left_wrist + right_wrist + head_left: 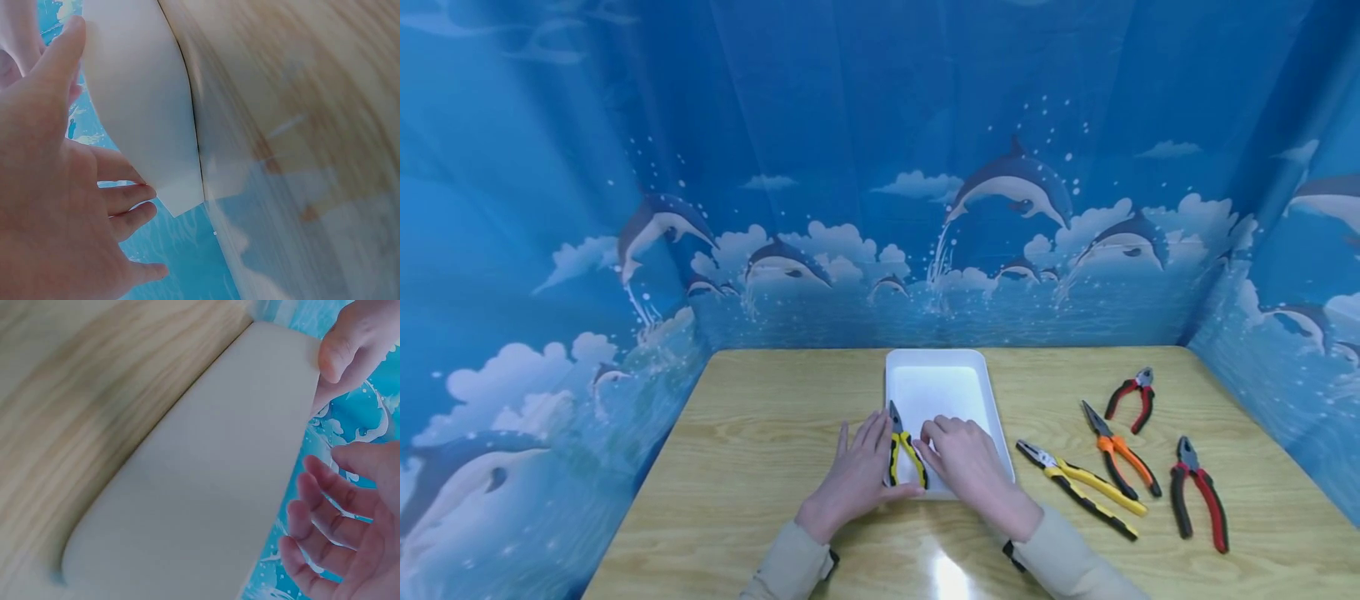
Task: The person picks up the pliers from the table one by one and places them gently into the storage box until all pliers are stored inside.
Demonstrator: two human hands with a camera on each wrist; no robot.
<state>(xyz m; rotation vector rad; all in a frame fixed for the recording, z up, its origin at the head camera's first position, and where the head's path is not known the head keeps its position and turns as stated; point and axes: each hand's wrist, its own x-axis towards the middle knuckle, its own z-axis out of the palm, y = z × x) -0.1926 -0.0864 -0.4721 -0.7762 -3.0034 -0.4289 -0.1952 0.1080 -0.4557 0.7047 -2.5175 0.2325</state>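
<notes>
Blue cloth (pixel 842 83) with jumping dolphins and puffy clouds stands behind and beside a light wood table (pixel 760 417). White light shines on the wood near the front. One white tray (pixel 940 387) has its far end close to the table's back edge. Small yellow pliers (pixel 900 434) lie inside, along its left side, nose toward the far end. The left hand (pixel 859 467) is at that side, fingers straight, thumb by the near rim. The right hand (pixel 964 454) is over the tray, fingers loosely bent. Both hands are apart, the pliers between them; I cannot tell if either touches them. Plain wood runs wide to the left edge. To the right, a thin strip of wood parts the tray from long yellow pliers (pixel 1058 472); orange pliers (pixel 1107 442) and two red pliers (pixel 1188 463) lie beyond.
</notes>
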